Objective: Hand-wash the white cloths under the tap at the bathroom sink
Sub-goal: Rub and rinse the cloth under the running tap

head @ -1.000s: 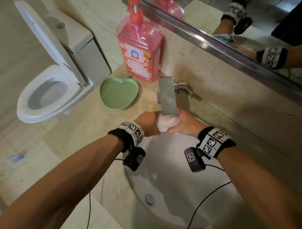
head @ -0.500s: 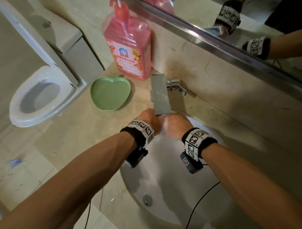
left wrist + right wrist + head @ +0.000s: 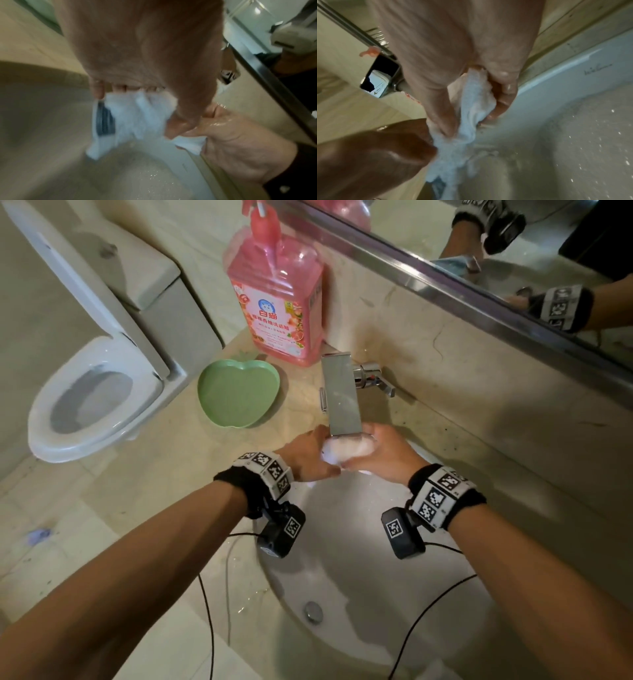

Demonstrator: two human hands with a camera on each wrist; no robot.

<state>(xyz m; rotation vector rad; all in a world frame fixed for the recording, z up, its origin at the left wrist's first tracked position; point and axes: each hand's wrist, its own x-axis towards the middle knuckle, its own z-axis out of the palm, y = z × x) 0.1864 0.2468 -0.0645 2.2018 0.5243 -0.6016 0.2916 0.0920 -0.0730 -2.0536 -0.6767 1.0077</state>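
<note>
Under the tap (image 3: pixel 342 395), bunched wet white cloth (image 3: pixel 347 448)

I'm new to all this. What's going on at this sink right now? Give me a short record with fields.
place: bathroom sink, toilet beside it
activity: washing a white cloth under the tap
left hand: grips the cloth
right hand: grips the cloth's other end
on counter: pink soap bottle, green apple-shaped dish
basin: wet, droplets visible
</note>
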